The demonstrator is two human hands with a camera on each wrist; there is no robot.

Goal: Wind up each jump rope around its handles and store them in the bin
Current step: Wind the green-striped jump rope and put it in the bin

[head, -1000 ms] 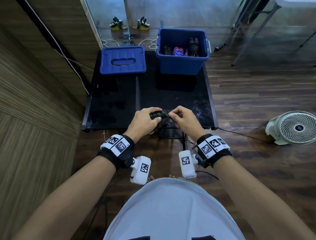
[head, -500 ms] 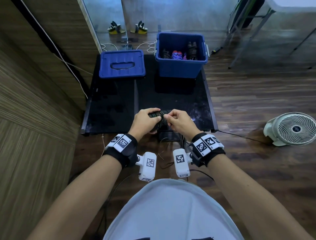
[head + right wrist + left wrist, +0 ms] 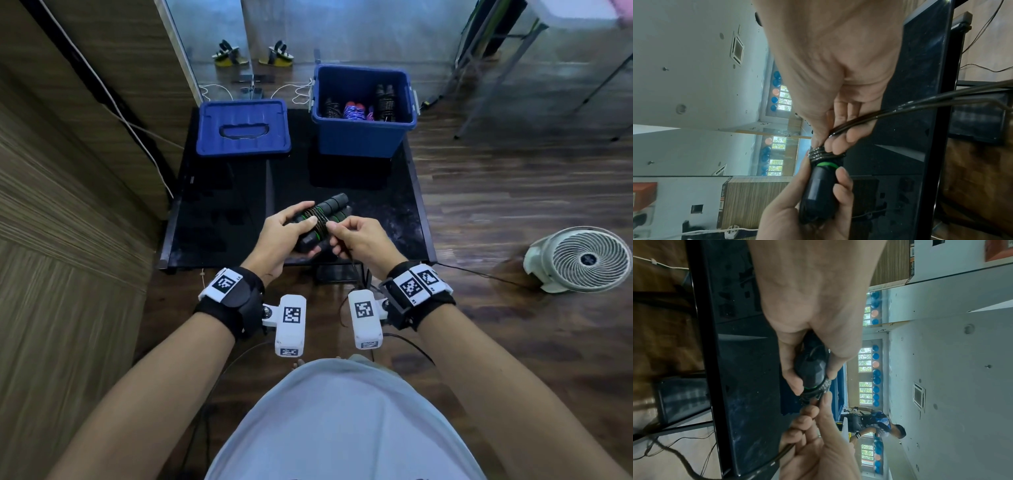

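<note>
Two black jump rope handles point(image 3: 327, 214) with green rings lie side by side, held over the near edge of the black table point(image 3: 222, 205). My left hand point(image 3: 291, 228) grips their near ends point(image 3: 812, 368) point(image 3: 818, 186). Several turns of black rope point(image 3: 318, 217) circle the handles. My right hand point(image 3: 356, 234) pinches the loose rope point(image 3: 900, 107) right beside the coils; the free length hangs down past my right wrist. The open blue bin point(image 3: 363, 137) stands at the table's far right with several wound ropes point(image 3: 356, 109) inside.
The bin's blue lid point(image 3: 243, 128) lies flat at the far left of the table. A white floor fan point(image 3: 582, 260) stands on the wooden floor to the right. A wood-panelled wall runs along the left. Table legs and cables cross the floor at far right.
The handles have swung out from between my hands, so their far ends now point away to the right. My right hand has drawn back slightly, still pinching the rope.
</note>
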